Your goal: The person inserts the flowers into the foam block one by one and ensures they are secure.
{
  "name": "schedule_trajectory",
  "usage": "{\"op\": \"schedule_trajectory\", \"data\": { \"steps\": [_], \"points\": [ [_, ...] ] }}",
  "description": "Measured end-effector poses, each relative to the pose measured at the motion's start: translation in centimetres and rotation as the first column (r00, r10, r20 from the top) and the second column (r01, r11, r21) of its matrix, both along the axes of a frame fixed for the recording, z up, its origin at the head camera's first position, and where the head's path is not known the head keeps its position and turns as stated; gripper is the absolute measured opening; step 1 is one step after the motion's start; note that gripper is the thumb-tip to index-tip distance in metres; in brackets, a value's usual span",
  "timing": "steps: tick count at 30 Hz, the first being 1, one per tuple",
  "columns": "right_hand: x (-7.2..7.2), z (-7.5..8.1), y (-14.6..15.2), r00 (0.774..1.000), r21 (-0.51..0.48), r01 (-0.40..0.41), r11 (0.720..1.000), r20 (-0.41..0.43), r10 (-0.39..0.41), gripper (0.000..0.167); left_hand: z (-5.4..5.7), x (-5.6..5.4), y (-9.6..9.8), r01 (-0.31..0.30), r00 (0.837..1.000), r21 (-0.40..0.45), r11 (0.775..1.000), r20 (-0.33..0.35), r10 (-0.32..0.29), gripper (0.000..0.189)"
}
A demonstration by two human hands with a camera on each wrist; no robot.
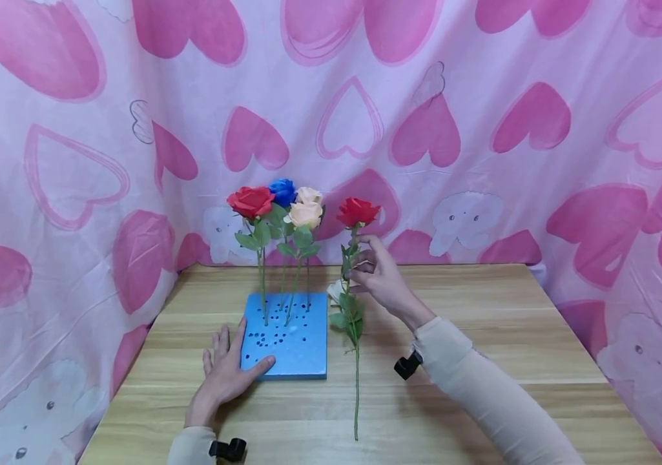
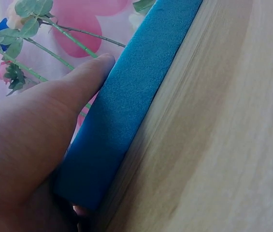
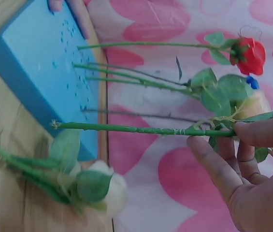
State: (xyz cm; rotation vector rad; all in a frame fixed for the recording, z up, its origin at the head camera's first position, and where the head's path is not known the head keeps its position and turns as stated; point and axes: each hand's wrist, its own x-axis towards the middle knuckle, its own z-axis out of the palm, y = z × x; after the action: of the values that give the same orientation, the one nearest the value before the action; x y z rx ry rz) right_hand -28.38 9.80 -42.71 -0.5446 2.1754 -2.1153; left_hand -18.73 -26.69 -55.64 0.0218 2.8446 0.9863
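My right hand point(image 1: 382, 274) pinches the stem of a red rose point(image 1: 358, 212), raised upright to the right of the blue foam block point(image 1: 316, 361). In the right wrist view, the bare green stem point(image 3: 126, 128) runs from thumb and fingertips to its cut end, seen in front of the block. My left hand point(image 1: 228, 374) rests at the block's near left corner, thumb on top, another finger along the left side, the rest spread on the table. Another red rose point(image 1: 251, 202), a blue rose point(image 1: 282, 192) and pale peach roses point(image 1: 305, 215) stand in the block's holes.
A white rose point(image 3: 109, 193) with green leaves lies on the wooden table point(image 1: 458, 413), right of the block, its long stem point(image 1: 356, 394) pointing towards me. Several small holes dot the block's top. A pink heart-patterned curtain point(image 1: 331, 97) hangs behind the table and at both sides.
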Motion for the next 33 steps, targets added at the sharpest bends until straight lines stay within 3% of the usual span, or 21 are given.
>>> {"op": "schedule_trajectory", "data": {
  "steps": [15,33],
  "points": [
    [-0.5,0.0,-3.7,0.999,-0.044,-0.035,0.998,-0.007,0.035,0.054,0.0,0.0,0.0,-0.004,1.000,-0.014,1.000,0.025,0.005,0.119],
    [-1.4,-0.6,-6.2,0.996,0.056,0.011,0.998,-0.084,-0.006,0.058,-0.2,0.0,-0.1,-0.009,0.999,-0.024,1.000,0.050,0.010,0.120]
  ]
}}
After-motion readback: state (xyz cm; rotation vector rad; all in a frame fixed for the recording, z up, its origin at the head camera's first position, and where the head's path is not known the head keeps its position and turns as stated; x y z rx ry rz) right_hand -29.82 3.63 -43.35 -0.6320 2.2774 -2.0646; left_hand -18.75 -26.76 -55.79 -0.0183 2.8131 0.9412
